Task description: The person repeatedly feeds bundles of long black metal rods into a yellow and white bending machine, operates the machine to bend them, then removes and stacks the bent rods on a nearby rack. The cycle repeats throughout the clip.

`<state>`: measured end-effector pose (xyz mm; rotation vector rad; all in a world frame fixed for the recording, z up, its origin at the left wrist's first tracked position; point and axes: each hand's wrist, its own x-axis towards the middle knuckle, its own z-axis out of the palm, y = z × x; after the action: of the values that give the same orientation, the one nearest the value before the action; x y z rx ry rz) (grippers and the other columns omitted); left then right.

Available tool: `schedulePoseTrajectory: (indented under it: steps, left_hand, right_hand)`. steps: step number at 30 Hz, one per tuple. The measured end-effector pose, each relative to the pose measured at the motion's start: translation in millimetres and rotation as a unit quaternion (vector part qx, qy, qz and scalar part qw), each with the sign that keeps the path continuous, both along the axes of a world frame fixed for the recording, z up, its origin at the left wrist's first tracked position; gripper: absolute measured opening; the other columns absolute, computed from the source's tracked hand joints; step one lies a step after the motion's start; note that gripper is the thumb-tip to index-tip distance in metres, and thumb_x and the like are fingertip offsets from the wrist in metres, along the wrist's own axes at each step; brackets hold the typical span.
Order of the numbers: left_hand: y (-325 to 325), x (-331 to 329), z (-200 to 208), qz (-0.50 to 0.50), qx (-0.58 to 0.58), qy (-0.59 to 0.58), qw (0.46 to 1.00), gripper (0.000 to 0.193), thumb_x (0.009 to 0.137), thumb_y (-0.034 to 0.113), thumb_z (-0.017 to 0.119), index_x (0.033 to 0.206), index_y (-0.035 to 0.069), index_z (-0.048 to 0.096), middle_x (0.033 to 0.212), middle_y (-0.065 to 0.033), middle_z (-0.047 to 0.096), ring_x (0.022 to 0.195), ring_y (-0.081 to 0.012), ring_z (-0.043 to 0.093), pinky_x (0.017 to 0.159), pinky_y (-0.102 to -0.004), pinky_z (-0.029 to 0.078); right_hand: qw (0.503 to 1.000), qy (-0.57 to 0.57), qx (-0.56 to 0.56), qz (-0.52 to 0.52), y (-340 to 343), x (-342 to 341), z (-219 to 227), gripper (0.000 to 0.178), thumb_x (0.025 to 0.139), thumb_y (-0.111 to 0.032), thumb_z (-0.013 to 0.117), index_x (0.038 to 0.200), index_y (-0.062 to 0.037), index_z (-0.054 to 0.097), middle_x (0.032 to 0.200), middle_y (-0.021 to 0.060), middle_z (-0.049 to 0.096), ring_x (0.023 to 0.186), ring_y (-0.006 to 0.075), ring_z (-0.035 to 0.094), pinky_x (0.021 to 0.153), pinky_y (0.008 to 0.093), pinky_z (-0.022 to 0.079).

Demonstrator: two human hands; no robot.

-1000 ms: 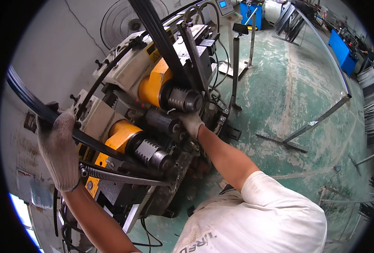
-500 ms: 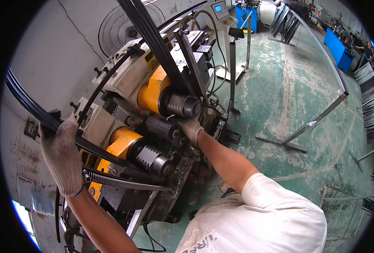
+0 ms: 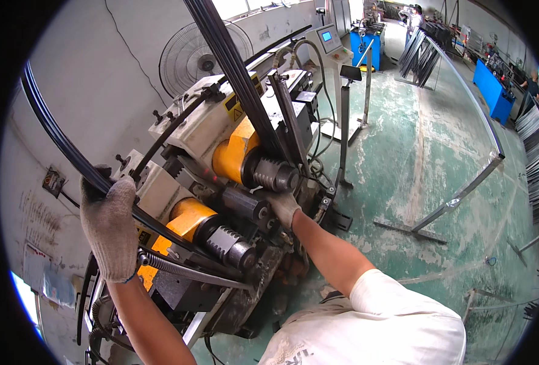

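My left hand (image 3: 110, 228), in a grey knitted glove, is closed round a bundle of black rods (image 3: 59, 137). The bundle curves up to the far left; its lower end runs down beside the near yellow machine head (image 3: 190, 220) and its toothed metal roller (image 3: 224, 242). My right hand (image 3: 283, 208), gloved as well, reaches in beside a dark faceted block (image 3: 243, 202) between the two heads. Its fingers are hidden behind the block and machine parts. Another bundle of black rods (image 3: 233, 61) slants down to the far yellow head (image 3: 239, 152).
Coil springs (image 3: 187, 272) stick out of the machine. A standing fan (image 3: 202, 58) is by the wall, and a control box with a screen (image 3: 330, 42) stands behind. At right are a metal rack (image 3: 464, 194), hanging rods (image 3: 420, 58) and blue machines (image 3: 491, 91). People are far off.
The view has shifted, so the machine appears farther right and lower. The rods in my left hand bend up more steeply at their far end. My right hand stays by the block.
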<state>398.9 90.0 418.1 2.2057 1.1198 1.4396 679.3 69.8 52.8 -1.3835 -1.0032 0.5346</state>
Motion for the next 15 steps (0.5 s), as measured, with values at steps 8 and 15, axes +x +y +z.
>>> schedulePoseTrajectory:
  steps: [8, 15]
  left_hand:
    - [-3, -5, 2, 0.011, -0.001, 0.003, 1.000, 0.046, 0.098, 0.033, 0.079, 0.127, -0.002, 0.071, 0.094, -0.0048, 0.067, 0.089, -0.0161, 0.061, 0.083, -0.0339, 0.052]
    - [5, 2, -3, 0.022, -0.013, -0.014, 1.000, 0.048, 0.099, 0.032, 0.082, 0.129, -0.003, 0.073, 0.097, -0.0113, 0.076, 0.090, -0.0206, 0.072, 0.086, -0.0353, 0.058]
  right_hand:
    - [0.984, 0.166, -0.063, 0.003, -14, -20, 41, 0.037, 0.105, -0.024, 0.069, 0.137, -0.0097, 0.080, 0.138, 0.0150, 0.077, 0.129, 0.0270, 0.071, 0.110, 0.0385, 0.055]
    - [0.983, 0.176, -0.037, -0.017, -2, -6, 6, 0.062, 0.099, -0.039, 0.077, 0.147, 0.0007, 0.070, 0.132, 0.0186, 0.076, 0.120, 0.0317, 0.071, 0.106, 0.0434, 0.054]
